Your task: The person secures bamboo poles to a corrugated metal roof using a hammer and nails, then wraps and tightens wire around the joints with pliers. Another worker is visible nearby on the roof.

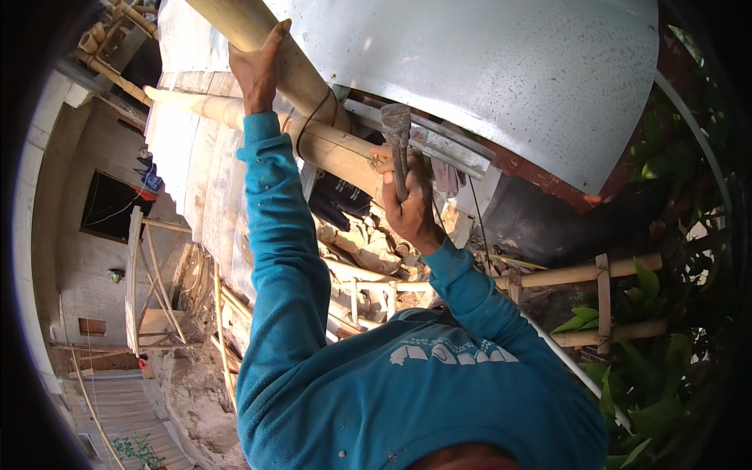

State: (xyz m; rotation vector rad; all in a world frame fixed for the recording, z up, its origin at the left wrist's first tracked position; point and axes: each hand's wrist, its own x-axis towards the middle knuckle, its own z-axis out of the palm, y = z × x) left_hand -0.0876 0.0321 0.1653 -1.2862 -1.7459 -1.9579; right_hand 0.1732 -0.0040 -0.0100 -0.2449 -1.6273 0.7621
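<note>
A thick bamboo pole slants in from the top, and my left hand is wrapped against its underside, fingers partly hidden behind it. Its lower end meets a second bamboo pole, which runs across below. Dark wire loops around the poles where they meet. My right hand is closed around dark metal pincers, their broad head pointing up, close to the end of the crossing pole.
Grey metal sheeting spreads across the top, its edge bent over reddish beams. Rubble and bamboo rails lie below. Leafy plants crowd the right. A building wall with a dark opening stands at left.
</note>
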